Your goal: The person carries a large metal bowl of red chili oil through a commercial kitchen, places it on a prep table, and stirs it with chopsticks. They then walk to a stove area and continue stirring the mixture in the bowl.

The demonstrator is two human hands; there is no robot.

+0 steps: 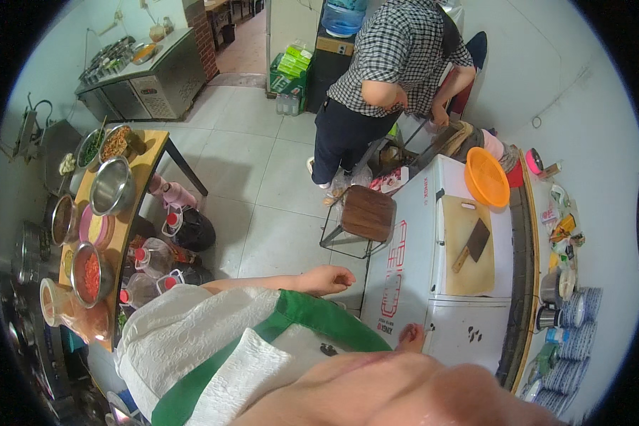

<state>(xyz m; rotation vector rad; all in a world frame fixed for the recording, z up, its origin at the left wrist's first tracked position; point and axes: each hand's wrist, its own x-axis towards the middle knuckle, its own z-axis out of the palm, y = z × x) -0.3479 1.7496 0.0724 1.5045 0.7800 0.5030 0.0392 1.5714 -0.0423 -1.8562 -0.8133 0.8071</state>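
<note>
My left hand (327, 280) hangs in front of the white jacket with green trim (298, 314). Its fingers are loosely curled, with a gap to the thumb and nothing between them. Close to the side of a white chest freezer (471, 338) is my right hand (412, 334), partly hidden by my body; whether it touches the freezer I cannot tell. On the freezer lies a worn cutting board (460, 213), with a wooden-handled cleaver (472, 245) across it. Beyond the board sits an orange plastic basin (486, 177), partly overhanging the freezer's far end.
A wooden-topped stool (367, 213) stands beside the freezer. Past it a person in a checked shirt (391, 53) stands. At left, a table (154, 144) bears several food bowls; large bottles (189, 229) stand below. Stacked dishes (570, 341) line the right-hand ledge.
</note>
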